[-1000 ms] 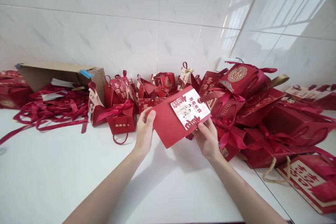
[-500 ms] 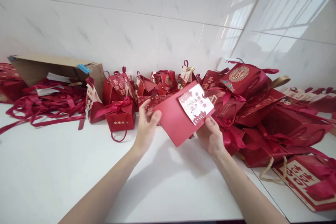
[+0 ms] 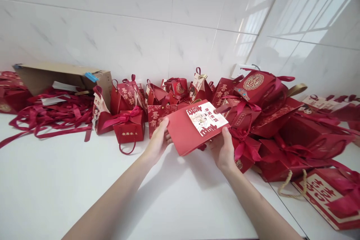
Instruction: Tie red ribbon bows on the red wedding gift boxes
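Note:
A red gift box [image 3: 180, 131] with a cream printed panel on its upper right is held up over the white table, tilted. A dark red ribbon loop sticks out by the panel. My left hand [image 3: 157, 140] is closed on the box's left edge, thumb at the near side and fingers partly behind. At the right end my right hand [image 3: 223, 150] grips the box, its thumb on the edge and its fingers mostly hidden underneath. Just behind stands another red box [image 3: 157, 116] with gold lettering, partly covered by the one I hold.
On the left a cardboard carton [image 3: 59, 69] lies on its side, dark red ribbons [image 3: 56, 114] spilling from it. A small red box [image 3: 129, 125] with a cord handle stands nearby. Several red gift boxes [image 3: 281, 146] are piled at right. A tiled wall [image 3: 126, 26] rises behind.
The box has been lowered and tipped flatter, so its front edge shows more. My left thumb has shifted along its left edge, and both hands keep the box between them.

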Demonstrator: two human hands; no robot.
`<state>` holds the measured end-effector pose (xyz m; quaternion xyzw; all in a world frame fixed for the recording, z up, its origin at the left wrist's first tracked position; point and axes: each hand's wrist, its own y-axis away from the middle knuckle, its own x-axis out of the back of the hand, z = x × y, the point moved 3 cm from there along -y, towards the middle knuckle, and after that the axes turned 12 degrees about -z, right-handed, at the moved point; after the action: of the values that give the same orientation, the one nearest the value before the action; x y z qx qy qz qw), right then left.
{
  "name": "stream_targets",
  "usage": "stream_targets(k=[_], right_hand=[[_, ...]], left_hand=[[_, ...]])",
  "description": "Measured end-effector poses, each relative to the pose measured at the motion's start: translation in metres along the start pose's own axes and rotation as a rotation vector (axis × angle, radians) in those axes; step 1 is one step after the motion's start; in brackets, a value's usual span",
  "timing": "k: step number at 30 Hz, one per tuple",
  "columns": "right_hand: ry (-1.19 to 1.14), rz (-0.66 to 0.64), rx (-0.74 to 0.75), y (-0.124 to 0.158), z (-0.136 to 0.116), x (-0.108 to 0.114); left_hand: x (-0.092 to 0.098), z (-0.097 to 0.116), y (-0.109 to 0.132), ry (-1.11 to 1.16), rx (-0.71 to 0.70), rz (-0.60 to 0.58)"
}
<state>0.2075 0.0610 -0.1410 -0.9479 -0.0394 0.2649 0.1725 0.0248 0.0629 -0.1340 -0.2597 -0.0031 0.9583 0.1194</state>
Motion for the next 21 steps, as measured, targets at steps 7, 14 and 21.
stream_targets(k=[7,14,21], right_hand=[[-0.002,0.085,0.013,-0.0014,0.0047,0.0055],[0.005,0.099,0.072,-0.0027,-0.0001,0.0062],[-0.020,0.074,0.094,-0.0018,-0.0004,0.0044]], left_hand=[[0.0013,0.0038,0.0007,0.035,-0.149,-0.010],[-0.0059,0.0091,0.0018,0.028,-0.189,-0.176],[-0.0047,0.0045,0.0013,-0.015,-0.077,-0.147]])
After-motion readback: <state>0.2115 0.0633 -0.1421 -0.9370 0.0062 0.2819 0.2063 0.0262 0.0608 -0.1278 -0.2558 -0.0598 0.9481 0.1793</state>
